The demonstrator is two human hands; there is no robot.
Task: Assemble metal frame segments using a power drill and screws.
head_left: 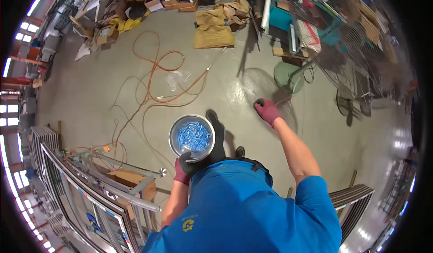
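A round metal bowl (211,150) is in front of my body, a little left of centre. Many slender blue pieces (194,136) lie in a loose heap inside it; their exact kind is too small to tell. My left hand (186,166), in a maroon and black glove, grips the near rim of the bowl, its thumb over the edge. Gloved the same way, my right hand (268,111) is held out to the right above the floor, apart from the bowl. Its fingers are curled in, and whatever may be in them is hidden.
Orange hoses (153,66) loop across the grey floor (99,82) ahead. A fan with a round green base (288,77) stands at the right. Yellow sacks (214,32) and boxes lie at the far side. A metal frame rack (112,194) is close on my left.
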